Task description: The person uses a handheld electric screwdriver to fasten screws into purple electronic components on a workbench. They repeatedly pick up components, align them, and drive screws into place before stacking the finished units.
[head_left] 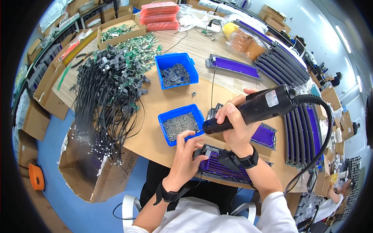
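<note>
My right hand (236, 124) is wrapped round a black electric screwdriver (260, 106), held slantwise with its nose pointing down and left. Close by that nose, my left hand (183, 154) has its fingers apart, with the thumb by the left end of a grey panel with purple ribs (221, 167). Whether a small part sits at its fingertips is too small to tell. The panel lies at the table's near edge, partly covered by my right wrist. Just beyond my left fingers stands a blue bin of small screws (178, 123).
A second blue bin (175, 58) holds dark grey round parts. Black cables with connectors (108, 89) heap up on the left, hanging over a cardboard box (105, 174). Stacked grey and purple panels (301, 132) line the right. The screwdriver's cord (326, 136) loops down there.
</note>
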Demonstrator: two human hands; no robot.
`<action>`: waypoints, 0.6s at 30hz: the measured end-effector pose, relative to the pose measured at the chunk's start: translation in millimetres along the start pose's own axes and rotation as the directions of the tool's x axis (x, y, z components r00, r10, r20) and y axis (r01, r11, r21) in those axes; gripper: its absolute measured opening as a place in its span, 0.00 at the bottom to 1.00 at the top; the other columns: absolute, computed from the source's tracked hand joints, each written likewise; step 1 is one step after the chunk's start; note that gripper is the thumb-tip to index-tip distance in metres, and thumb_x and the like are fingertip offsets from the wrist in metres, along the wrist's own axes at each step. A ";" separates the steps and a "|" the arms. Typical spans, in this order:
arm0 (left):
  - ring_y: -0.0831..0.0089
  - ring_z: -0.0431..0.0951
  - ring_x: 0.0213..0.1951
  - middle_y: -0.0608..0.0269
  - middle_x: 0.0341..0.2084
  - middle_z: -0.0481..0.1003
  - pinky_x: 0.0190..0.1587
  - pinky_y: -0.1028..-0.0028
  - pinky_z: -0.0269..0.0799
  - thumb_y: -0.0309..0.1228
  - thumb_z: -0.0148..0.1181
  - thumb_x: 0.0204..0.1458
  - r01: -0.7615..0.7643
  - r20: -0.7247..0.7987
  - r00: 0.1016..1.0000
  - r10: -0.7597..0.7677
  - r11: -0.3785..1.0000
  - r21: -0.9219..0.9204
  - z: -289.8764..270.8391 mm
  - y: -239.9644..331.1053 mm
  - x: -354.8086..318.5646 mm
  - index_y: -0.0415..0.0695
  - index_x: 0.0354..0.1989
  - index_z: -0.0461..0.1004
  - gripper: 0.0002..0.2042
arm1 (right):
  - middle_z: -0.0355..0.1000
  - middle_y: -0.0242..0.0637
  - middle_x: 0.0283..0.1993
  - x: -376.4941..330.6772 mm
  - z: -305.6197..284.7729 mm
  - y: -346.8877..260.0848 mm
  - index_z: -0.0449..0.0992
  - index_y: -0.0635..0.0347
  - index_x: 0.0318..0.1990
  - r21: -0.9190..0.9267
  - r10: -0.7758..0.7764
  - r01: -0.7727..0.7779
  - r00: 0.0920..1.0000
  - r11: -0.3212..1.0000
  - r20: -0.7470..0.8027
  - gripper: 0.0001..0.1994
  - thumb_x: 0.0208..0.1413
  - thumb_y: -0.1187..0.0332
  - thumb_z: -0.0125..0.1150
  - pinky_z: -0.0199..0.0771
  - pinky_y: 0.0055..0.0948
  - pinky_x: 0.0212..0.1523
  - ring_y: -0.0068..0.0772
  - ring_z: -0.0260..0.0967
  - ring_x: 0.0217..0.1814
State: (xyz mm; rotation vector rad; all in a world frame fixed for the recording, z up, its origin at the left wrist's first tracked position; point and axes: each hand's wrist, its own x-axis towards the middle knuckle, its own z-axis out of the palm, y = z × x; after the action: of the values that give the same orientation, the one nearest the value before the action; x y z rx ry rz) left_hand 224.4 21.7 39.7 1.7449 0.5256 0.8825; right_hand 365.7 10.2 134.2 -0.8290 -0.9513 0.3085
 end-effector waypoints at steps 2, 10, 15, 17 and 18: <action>0.71 0.75 0.42 0.57 0.55 0.59 0.43 0.76 0.75 0.12 0.67 0.37 0.007 0.008 1.000 -0.007 1.000 -0.014 -1.3 6.4 2.4 0.37 0.51 0.67 0.28 | 0.67 0.39 0.24 -0.6 -0.7 -0.7 0.54 0.66 0.53 0.031 0.012 -0.011 1.000 0.999 -0.012 0.24 0.48 0.84 0.55 0.71 0.27 0.25 0.28 0.68 0.20; 0.66 0.75 0.41 0.54 0.58 0.59 0.46 0.70 0.75 0.14 0.66 0.39 0.035 0.102 0.994 -0.033 0.999 -0.019 -5.9 5.7 5.4 0.40 0.58 0.62 0.34 | 0.67 0.39 0.25 -2.1 2.2 -6.5 0.54 0.63 0.54 0.085 0.018 -0.017 1.000 0.996 -0.013 0.25 0.49 0.86 0.53 0.74 0.28 0.25 0.28 0.68 0.20; 0.72 0.75 0.42 0.57 0.56 0.60 0.42 0.77 0.75 0.13 0.67 0.37 0.032 0.090 0.995 -0.033 0.999 0.006 -4.9 7.2 5.5 0.35 0.57 0.63 0.33 | 0.67 0.40 0.25 -2.6 0.4 -6.3 0.54 0.62 0.53 0.089 0.034 -0.031 0.999 0.996 -0.025 0.25 0.48 0.85 0.54 0.73 0.28 0.25 0.28 0.68 0.20; 0.72 0.75 0.42 0.57 0.56 0.60 0.43 0.77 0.75 0.13 0.67 0.37 0.024 0.094 0.995 -0.025 1.000 0.012 -5.2 6.2 6.1 0.35 0.57 0.63 0.34 | 0.67 0.40 0.25 -2.1 0.0 -6.1 0.54 0.62 0.53 0.090 0.029 -0.027 0.999 0.996 -0.019 0.25 0.48 0.85 0.54 0.73 0.29 0.25 0.28 0.68 0.20; 0.72 0.75 0.42 0.57 0.56 0.60 0.44 0.77 0.75 0.13 0.67 0.37 0.033 0.098 0.995 -0.034 0.999 0.011 -5.0 5.6 5.8 0.35 0.57 0.63 0.34 | 0.67 0.40 0.24 -1.7 1.3 -7.8 0.54 0.62 0.53 0.085 0.042 -0.039 0.999 0.996 -0.032 0.25 0.48 0.85 0.54 0.73 0.29 0.25 0.28 0.68 0.20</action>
State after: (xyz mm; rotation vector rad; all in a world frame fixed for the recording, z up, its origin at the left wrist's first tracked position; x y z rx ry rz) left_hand 223.8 27.0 47.6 1.7738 0.4933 0.7678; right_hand 362.7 4.6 139.4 -0.7749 -0.8846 0.3661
